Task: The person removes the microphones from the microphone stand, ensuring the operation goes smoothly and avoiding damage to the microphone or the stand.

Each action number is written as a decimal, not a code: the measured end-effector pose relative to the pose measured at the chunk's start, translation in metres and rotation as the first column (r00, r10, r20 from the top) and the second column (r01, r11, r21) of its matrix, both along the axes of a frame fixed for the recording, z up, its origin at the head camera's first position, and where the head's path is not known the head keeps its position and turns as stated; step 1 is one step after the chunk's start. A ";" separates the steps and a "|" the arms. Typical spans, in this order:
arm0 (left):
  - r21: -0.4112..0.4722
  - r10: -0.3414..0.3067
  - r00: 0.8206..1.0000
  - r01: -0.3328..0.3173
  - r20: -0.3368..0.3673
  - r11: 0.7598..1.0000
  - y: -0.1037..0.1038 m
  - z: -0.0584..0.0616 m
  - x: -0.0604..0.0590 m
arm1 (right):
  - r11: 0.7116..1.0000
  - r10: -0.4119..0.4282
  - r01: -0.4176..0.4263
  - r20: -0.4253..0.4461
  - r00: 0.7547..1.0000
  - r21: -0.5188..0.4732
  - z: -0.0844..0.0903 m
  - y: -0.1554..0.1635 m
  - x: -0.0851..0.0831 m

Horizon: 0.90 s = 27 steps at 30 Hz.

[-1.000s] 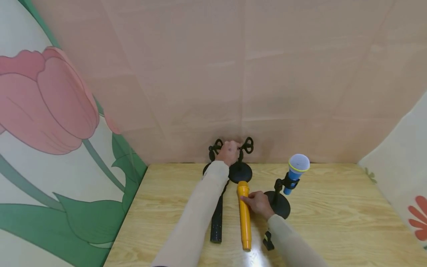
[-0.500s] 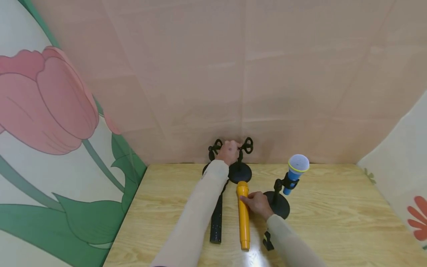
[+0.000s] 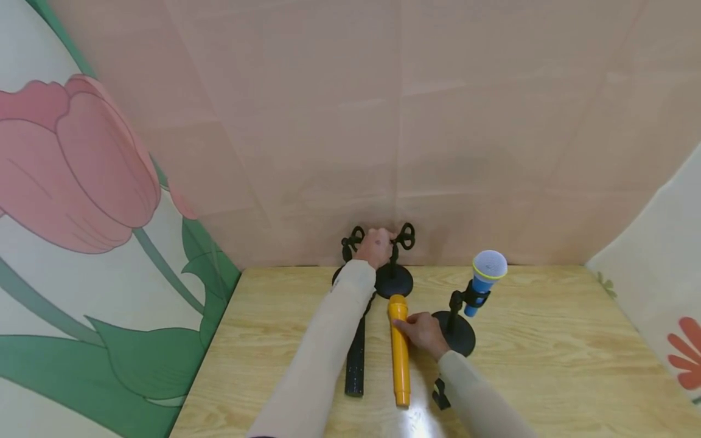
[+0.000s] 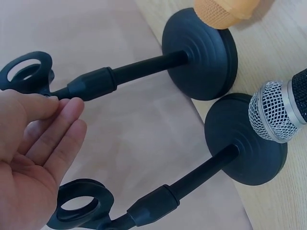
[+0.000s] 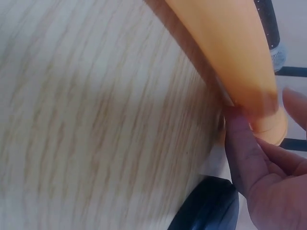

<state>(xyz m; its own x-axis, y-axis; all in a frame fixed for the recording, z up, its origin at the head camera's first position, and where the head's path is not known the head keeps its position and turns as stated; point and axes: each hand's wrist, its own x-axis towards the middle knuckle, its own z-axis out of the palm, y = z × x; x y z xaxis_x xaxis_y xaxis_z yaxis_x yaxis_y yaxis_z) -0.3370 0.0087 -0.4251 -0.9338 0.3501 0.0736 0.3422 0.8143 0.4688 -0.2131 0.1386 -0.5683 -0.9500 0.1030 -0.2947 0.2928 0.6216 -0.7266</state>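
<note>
My left hand (image 3: 375, 248) pinches the neck of a black desk microphone stand (image 4: 144, 68), just below its ring-shaped clip, at the back of the table. A second black stand (image 4: 196, 179) is beside it, partly hidden by my left arm in the head view. My right hand (image 3: 423, 333) holds a yellow microphone (image 3: 401, 365) near its head, fingers and thumb at its sides. This microphone's head points at the base of the pinched stand. Left of it lies a sparkly black microphone (image 3: 355, 365), its silver mesh head (image 4: 273, 112) over the second stand's base.
On the right stands another black stand (image 3: 457, 337) with a blue and white microphone (image 3: 484, 283) in its clip. A small black part (image 3: 440, 395) shows beside my right sleeve. Pinkish-beige sheeting (image 3: 306, 152) covers the wall behind the wooden table (image 3: 547, 353).
</note>
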 end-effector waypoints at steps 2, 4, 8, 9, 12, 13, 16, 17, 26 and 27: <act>0.001 0.001 1.000 -0.001 0.001 1.000 0.000 0.001 0.001 | 1.000 -0.005 0.005 0.003 1.000 -0.014 0.002 0.002 0.002; -0.005 0.001 1.000 -0.001 0.005 1.000 0.000 0.002 0.001 | 1.000 -0.004 0.004 0.003 1.000 -0.005 0.005 0.004 0.004; -0.021 -0.022 1.000 0.022 0.004 1.000 0.000 0.007 0.003 | 0.998 0.048 -0.046 -0.036 0.998 0.037 0.012 0.014 0.009; -0.023 -0.023 1.000 0.023 0.007 0.999 -0.001 0.008 0.004 | 0.996 0.074 -0.071 -0.058 0.996 0.053 0.014 0.017 0.011; -0.007 -0.020 0.999 0.020 0.027 1.000 -0.003 0.010 0.006 | 0.987 0.154 -0.145 -0.130 0.979 0.076 0.020 0.025 0.014; 0.001 -0.018 0.999 0.018 0.035 1.000 -0.004 0.010 0.007 | 0.984 0.170 -0.159 -0.150 0.974 0.079 0.022 0.027 0.015; 0.026 -0.034 0.998 0.033 0.058 0.999 -0.009 0.004 0.010 | 0.975 0.218 -0.202 -0.207 0.954 0.095 0.028 0.032 0.018; 0.048 -0.046 0.997 0.043 0.065 0.998 -0.011 0.001 0.011 | 0.973 0.225 -0.208 -0.218 0.950 0.096 0.030 0.033 0.019; 0.309 -0.129 0.988 0.098 0.082 0.946 -0.019 -0.020 0.023 | 0.948 0.315 -0.310 -0.314 0.896 0.068 0.053 0.047 0.031; 0.324 -0.141 0.986 0.106 0.088 0.940 -0.019 -0.021 0.025 | 0.946 0.320 -0.318 -0.326 0.889 0.062 0.056 0.048 0.032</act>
<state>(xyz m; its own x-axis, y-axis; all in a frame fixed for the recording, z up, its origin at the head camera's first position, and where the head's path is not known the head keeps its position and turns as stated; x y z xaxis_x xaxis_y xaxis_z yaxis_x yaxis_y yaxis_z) -0.3120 -0.0099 -0.4457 -0.8933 0.4381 0.1006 0.3634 0.5722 0.7352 -0.1814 0.1870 -0.5121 -0.9745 -0.2212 0.0385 -0.1761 0.6463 -0.7425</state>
